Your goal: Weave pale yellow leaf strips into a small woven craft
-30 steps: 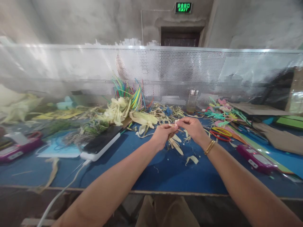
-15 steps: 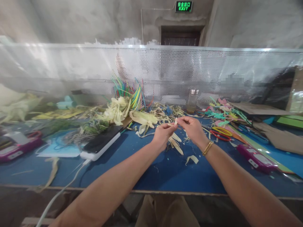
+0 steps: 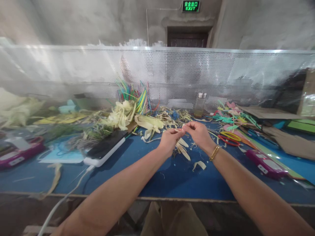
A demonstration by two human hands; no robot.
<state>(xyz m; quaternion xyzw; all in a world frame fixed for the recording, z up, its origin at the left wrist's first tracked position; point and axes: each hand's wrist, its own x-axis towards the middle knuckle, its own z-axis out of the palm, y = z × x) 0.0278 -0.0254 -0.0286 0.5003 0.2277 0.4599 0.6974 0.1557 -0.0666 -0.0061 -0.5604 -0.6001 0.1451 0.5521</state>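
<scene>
Above the middle of the table my left hand [image 3: 170,140] and my right hand [image 3: 199,135] meet fingertip to fingertip. Both are closed in a pinch on a small pale piece of husk [image 3: 183,126]; most of it is hidden by the fingers. Under and behind the hands lie loose strips of dried corn husk [image 3: 182,151]. A curled husk scrap [image 3: 199,165] rests on the blue tabletop [image 3: 157,183], nearer to me. Left of my left hand a wide pale husk [image 3: 150,124] lies beside a crumpled husk bundle [image 3: 123,114].
A phone on a white power bank [image 3: 104,157] with a cable lies left. Scissors with yellow and red handles [image 3: 230,138] and a purple power strip [image 3: 265,164] are on the right. Behind stand a glass bottle [image 3: 199,104], colourful stems [image 3: 134,93] and a perforated metal screen [image 3: 157,68].
My right hand has shifted slightly, its fingertips closing further over the pale piece, so less of it shows. My left hand stays almost where it was.
</scene>
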